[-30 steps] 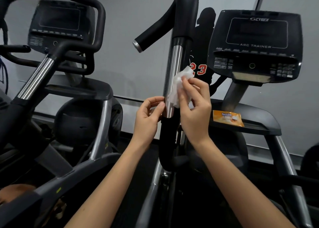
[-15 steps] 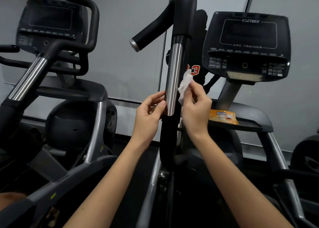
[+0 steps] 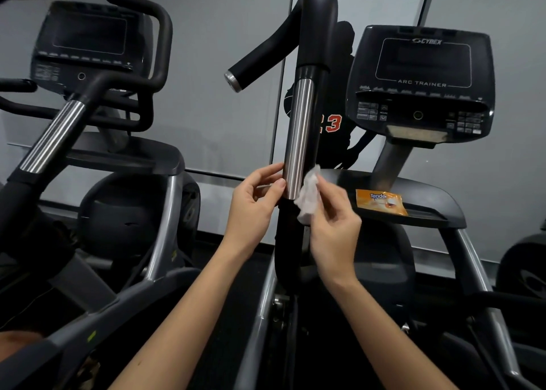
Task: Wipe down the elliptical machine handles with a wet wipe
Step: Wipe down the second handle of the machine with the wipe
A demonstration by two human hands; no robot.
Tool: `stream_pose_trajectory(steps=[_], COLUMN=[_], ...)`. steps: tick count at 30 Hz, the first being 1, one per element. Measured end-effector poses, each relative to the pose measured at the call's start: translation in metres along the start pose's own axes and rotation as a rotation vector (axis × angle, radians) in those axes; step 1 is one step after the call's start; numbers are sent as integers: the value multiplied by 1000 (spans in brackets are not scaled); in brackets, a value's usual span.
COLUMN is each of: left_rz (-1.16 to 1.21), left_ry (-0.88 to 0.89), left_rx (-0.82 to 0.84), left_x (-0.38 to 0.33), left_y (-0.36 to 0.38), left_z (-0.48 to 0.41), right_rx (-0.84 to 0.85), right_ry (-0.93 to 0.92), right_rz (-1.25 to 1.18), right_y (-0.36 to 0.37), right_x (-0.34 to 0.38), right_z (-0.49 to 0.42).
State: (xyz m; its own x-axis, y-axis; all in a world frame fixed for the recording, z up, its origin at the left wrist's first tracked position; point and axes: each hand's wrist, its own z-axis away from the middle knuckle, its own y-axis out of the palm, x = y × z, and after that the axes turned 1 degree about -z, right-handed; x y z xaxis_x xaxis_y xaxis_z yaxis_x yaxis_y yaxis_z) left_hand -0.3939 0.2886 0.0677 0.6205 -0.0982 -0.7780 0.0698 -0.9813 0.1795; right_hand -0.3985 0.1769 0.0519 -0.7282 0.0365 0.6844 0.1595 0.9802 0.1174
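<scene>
An upright elliptical handle (image 3: 300,135) rises in the middle, with a chrome sleeve between black grips and a black side bar branching up left. My right hand (image 3: 334,227) pinches a crumpled white wet wipe (image 3: 308,199) against the right side of the handle, at the lower end of the chrome sleeve. My left hand (image 3: 254,206) is on the handle's left side at the same height, its thumb and fingertips touching the chrome's lower end, fingers loosely curved.
An orange wipe packet (image 3: 381,202) lies on the machine's shelf (image 3: 443,209) to the right, under the Arc Trainer console (image 3: 422,82). A second machine with its own console (image 3: 85,43) and chrome handle (image 3: 53,141) stands at the left. A grey wall runs behind.
My right hand has slid the wipe down the handle, from mid-chrome to the sleeve's lower end. My left hand has stayed at about the same spot.
</scene>
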Motion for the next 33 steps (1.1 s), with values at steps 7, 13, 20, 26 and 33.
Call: stream_pose_trajectory(steps=[7,13,20,26,33], left_rz=[-18,-27,-36,-158,-54], left_ry=[-10,-36,17,13,-154], left_rx=[-4,-16,44,44,-189], left_x=[2,7,1,-4,-14], left_y=[-3,-8,-11,-12,-12], left_z=[5,9,14,6,-17], right_rx=[44,109,76,248,295], right_ry=[238,266,57,50,-44], right_rz=[-91,-48,-26,-68,-34], right_y=[7,-9,-13,-29,-34], right_x=[-1,-16,1,10,11], right_z=[-37,4,-14,-20,-14])
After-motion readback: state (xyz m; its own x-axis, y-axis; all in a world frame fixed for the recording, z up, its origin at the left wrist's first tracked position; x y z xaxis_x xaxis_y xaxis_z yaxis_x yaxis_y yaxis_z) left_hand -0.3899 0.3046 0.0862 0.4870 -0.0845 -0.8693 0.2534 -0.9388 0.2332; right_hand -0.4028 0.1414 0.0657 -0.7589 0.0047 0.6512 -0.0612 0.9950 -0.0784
